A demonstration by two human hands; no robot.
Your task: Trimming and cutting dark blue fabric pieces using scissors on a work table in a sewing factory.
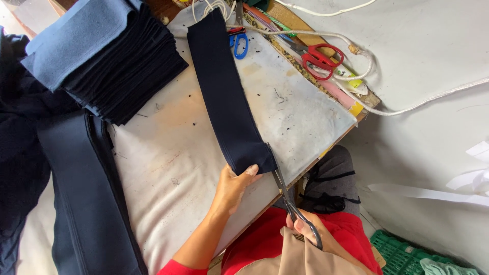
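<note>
A person's left hand (235, 186) pins the near end of a long navy fabric strip (224, 91) flat at the near edge of the white worktable (168, 168), thumb on top. The right hand (310, 231) grips dark metal shears (290, 201), blades at the strip's corner. A clean cut likely needs the cloth held taut and flat. A stack of folded dark fabric (122, 66) sits at the far left corner.

Single view, head-worn camera, looking steeply down from above wearer's own chest. Faces forward over bench (193, 168), whose surface runs diagonally from lower left to upper right. Close range: both hands, left (232, 186) and right (305, 229), near lower edge, forearms entering from bottom. Wearer's lap visible below bench edge; floor (433, 76) fills right side. No second view, so no shared area.
</note>
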